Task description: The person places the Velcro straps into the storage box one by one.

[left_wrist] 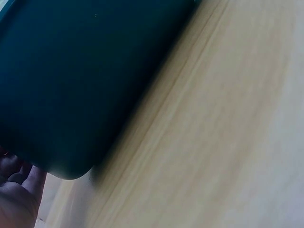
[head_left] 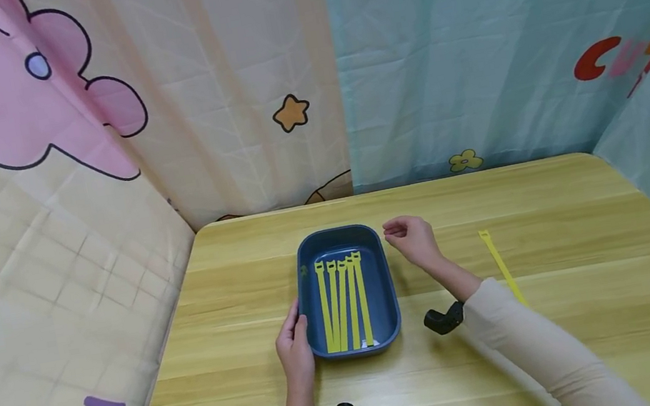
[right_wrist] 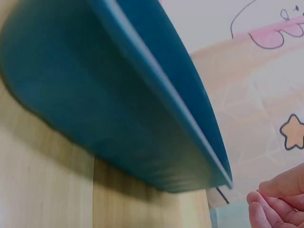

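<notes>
Several yellow strap-style cable ties (head_left: 344, 305) lie side by side in a dark blue plastic tray (head_left: 394, 292), their slotted heads toward the far end. My left hand (head_left: 294, 346) touches the tray's left wall near its front, fingers along the outside; the left wrist view shows part of this hand (left_wrist: 21, 194) by the tray's corner. Just right of the tray's far right corner hovers my right hand (head_left: 415, 239), fingers loosely bent and thumb close to them. No object shows in the right fingers (right_wrist: 280, 190) in the right wrist view.
One more yellow cable tie (head_left: 501, 262) lies on the wooden table (head_left: 218, 301), right of the tray and partly hidden by the right sleeve (head_left: 538, 339). Printed curtains (head_left: 248, 64) hang behind the table and along its sides. Both wrists carry black camera mounts (head_left: 443, 320).
</notes>
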A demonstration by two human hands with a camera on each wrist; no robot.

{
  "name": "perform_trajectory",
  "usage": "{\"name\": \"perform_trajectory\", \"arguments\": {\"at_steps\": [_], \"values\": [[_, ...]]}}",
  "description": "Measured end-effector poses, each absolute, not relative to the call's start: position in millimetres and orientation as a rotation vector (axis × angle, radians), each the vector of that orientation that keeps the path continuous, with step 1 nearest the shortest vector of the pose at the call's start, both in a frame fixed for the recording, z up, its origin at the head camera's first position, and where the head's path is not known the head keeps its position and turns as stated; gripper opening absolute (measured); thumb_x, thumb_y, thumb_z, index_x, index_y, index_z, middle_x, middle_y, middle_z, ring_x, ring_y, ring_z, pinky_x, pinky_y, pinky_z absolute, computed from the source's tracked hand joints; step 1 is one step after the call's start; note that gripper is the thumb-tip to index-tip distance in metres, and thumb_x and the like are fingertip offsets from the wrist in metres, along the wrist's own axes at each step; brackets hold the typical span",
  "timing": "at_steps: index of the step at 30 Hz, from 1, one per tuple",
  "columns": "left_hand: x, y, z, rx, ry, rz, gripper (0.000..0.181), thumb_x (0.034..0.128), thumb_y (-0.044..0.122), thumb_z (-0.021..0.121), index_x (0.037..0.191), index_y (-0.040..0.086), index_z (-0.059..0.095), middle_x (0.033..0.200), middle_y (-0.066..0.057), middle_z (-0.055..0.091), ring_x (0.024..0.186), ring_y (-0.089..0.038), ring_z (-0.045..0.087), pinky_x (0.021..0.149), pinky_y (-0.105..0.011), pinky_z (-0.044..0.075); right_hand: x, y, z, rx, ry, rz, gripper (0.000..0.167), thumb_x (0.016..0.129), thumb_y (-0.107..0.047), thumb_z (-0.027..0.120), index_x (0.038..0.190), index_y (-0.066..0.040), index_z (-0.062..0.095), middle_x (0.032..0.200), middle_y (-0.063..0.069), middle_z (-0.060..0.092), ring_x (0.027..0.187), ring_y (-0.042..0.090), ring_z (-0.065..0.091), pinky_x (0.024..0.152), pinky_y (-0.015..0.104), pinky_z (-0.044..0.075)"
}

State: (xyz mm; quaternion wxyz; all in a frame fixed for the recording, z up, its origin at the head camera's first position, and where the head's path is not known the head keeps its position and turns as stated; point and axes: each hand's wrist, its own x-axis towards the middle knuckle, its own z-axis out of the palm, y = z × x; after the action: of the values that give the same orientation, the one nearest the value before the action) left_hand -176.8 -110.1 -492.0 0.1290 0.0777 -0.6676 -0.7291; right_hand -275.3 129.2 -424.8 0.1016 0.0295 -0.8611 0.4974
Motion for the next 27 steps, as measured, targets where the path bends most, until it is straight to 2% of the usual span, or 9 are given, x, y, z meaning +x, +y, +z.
{"name": "perform_trajectory", "arguments": {"at_steps": [15, 23, 27], "values": [[-176.7, -110.9, -491.9, 0.22, -1.951, -2.109, 0.037, 0.0955, 0.006, 0.045, 0.131, -0.005, 0.047, 0.135, -0.015, 0.045, 0.127, -0.02, 0.036, 0.1, -0.028, 0.034, -273.0, 180.1, -433.8, 0.005, -2.594, 1.439, 0.023, 0.085, 0.0, 0.062, 0.105, 0.009, 0.063, 0.097, 0.022, 0.064, 0.087, 0.032, 0.062, 0.076, 0.038, 0.053], [-177.1, -111.1, -493.0, 0.197, -1.944, -2.105, 0.037, 0.0956, 0.006, 0.044, 0.13, -0.007, 0.045, 0.135, -0.018, 0.044, 0.128, -0.024, 0.036, 0.099, -0.026, 0.034, -273.9, 212.7, -442.1, -0.055, -2.608, 1.47, 0.029, 0.086, -0.003, 0.062, 0.111, 0.011, 0.06, 0.102, 0.024, 0.063, 0.093, 0.033, 0.061, 0.075, 0.032, 0.053], [-177.6, -111.1, -493.7, 0.187, -1.933, -2.105, 0.037, 0.0951, 0.005, 0.045, 0.13, -0.008, 0.046, 0.134, -0.019, 0.044, 0.128, -0.025, 0.035, 0.1, -0.026, 0.034, -273.1, 228.1, -445.7, -0.095, -2.616, 1.45, 0.031, 0.087, -0.005, 0.061, 0.113, 0.012, 0.058, 0.105, 0.025, 0.062, 0.095, 0.034, 0.06, 0.077, 0.034, 0.052]]}}
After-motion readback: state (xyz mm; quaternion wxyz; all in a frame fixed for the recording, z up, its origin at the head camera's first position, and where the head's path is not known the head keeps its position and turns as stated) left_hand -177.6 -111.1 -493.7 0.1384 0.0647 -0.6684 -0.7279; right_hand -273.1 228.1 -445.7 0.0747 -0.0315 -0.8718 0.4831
